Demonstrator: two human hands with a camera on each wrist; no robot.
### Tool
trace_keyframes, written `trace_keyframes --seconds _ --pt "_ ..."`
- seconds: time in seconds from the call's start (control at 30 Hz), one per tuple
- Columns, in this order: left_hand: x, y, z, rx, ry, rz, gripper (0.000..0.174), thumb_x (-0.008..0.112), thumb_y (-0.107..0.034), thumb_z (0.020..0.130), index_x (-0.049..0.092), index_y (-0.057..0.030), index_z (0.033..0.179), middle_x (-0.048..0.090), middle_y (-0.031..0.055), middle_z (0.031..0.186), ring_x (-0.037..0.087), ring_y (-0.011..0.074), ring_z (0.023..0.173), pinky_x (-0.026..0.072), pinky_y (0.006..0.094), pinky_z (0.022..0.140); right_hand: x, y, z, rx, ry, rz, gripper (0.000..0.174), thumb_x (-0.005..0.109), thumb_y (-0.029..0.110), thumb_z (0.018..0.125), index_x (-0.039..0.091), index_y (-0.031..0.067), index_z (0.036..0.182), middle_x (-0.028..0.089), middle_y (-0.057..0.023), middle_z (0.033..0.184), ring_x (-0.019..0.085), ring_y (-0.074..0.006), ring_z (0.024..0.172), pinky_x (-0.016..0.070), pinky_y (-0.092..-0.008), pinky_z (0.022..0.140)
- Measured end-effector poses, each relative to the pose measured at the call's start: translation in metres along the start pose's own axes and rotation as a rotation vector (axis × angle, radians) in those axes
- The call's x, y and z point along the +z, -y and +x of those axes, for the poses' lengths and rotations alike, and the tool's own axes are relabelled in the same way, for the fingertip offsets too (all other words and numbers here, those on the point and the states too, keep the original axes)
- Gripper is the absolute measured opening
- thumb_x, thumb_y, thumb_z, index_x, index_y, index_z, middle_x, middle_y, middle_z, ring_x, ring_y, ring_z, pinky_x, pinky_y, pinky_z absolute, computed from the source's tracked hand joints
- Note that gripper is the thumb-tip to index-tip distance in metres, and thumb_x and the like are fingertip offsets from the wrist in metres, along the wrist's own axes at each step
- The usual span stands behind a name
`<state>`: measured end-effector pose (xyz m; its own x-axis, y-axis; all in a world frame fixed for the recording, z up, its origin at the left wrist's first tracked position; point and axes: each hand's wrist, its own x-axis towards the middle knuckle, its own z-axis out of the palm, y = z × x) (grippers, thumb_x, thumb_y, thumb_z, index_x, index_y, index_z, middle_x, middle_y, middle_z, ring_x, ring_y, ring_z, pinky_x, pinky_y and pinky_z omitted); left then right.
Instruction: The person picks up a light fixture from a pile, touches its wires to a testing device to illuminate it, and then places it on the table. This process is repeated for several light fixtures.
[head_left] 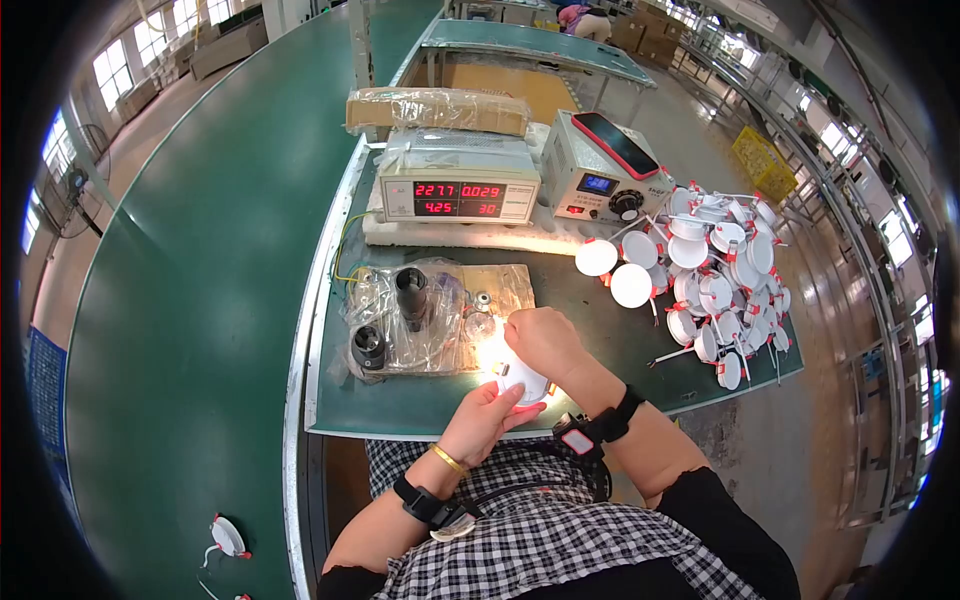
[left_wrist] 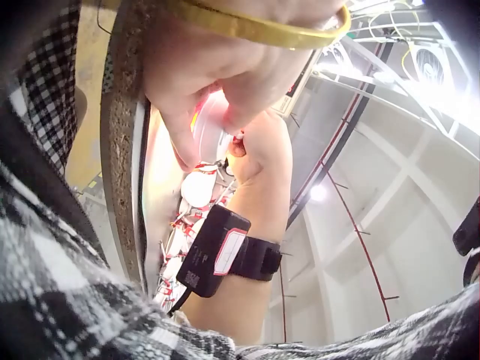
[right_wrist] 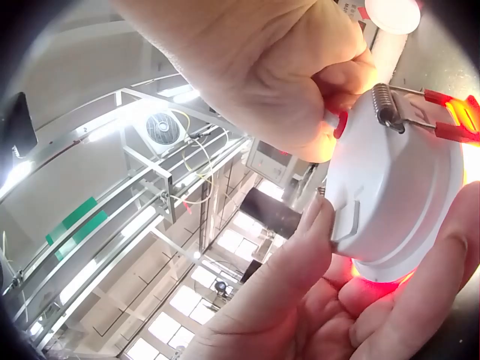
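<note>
A round white LED downlight (head_left: 524, 384) glows brightly between both hands, over the front edge of the green worktable. My left hand (head_left: 476, 424) grips it around the body, thumb on one side and fingers beneath. The right wrist view shows the downlight's (right_wrist: 397, 187) white housing, with a coiled metal spring clip (right_wrist: 386, 109) and red sleeves on the clip's arm. My right hand (head_left: 550, 345) is curled at the back of the housing. Its fingers pinch the short white cable (right_wrist: 331, 118) by a red ring (right_wrist: 342, 124); most of the cable is hidden inside the fist.
Many downlights (head_left: 715, 290) are piled on the right. Behind stand a meter with red digits (head_left: 460, 200) and a box with a knob (head_left: 600, 185), a phone (head_left: 615, 143) on top. Two black cylinders (head_left: 410, 298) stand on a plastic-covered board (head_left: 510, 285). Another downlight (head_left: 228, 537) lies at left.
</note>
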<state>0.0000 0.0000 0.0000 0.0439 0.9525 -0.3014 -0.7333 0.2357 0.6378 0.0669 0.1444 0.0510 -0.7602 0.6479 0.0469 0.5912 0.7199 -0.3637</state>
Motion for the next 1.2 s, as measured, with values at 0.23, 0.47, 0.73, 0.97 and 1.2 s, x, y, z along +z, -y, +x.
trace_keyframes --seconds 0.23,0.47,0.73,0.97,1.2 --pt "0.001 -0.002 0.0 0.002 0.034 -0.113 0.042 0.041 -0.023 0.101 0.042 0.0115 0.125 0.054 0.0204 0.125 0.058 0.0267 0.112 0.0461 0.0344 0.101 0.002 -0.005 0.001 -0.028 -0.007 -0.004 0.022 0.055 0.018 0.08 0.066 0.001 0.072 0.064 -0.0209 0.07 0.064 -0.0372 0.069 0.0514 -0.0463 0.067" --pt "0.002 -0.002 -0.001 0.023 0.041 0.005 0.039 0.05 -0.016 0.097 0.042 0.0095 0.126 0.053 0.0176 0.125 0.057 0.025 0.113 0.046 0.0338 0.1 0.005 -0.006 0.001 -0.023 -0.037 -0.003 0.025 0.053 0.02 0.083 0.065 0.0028 0.069 0.062 -0.0188 0.068 0.062 -0.037 0.064 0.0505 -0.0462 0.064" --pt "0.001 0.002 0.0 0.036 0.052 0.009 0.039 0.054 -0.014 0.095 0.043 0.0072 0.126 0.054 0.015 0.125 0.056 0.023 0.113 0.045 0.0331 0.101 0.003 -0.003 0.0 -0.022 -0.02 -0.021 0.025 0.053 0.02 0.083 0.065 0.0031 0.07 0.063 -0.0186 0.068 0.063 -0.0362 0.065 0.0508 -0.0457 0.064" --pt "0.002 0.003 -0.001 0.064 0.026 -0.006 0.038 0.053 -0.01 0.095 0.042 0.0055 0.128 0.053 0.0152 0.126 0.055 0.0238 0.115 0.044 0.0348 0.102 0.008 -0.004 0.002 -0.03 0.053 -0.093 0.022 0.054 0.016 0.08 0.068 0.0007 0.074 0.064 -0.0214 0.07 0.066 -0.0372 0.07 0.0525 -0.0451 0.066" --pt "-0.005 -0.022 -0.075 0.115 -0.19 0.011 0.041 0.047 -0.001 0.092 0.039 0.0031 0.132 0.052 0.0163 0.127 0.054 0.0303 0.115 0.0439 0.042 0.102 -0.032 -0.053 -0.049 -0.1 -0.161 0.32 0.023 0.056 0.027 0.087 0.064 0.0057 0.09 0.066 -0.015 0.086 0.063 -0.0323 0.081 0.0509 -0.0417 0.071"
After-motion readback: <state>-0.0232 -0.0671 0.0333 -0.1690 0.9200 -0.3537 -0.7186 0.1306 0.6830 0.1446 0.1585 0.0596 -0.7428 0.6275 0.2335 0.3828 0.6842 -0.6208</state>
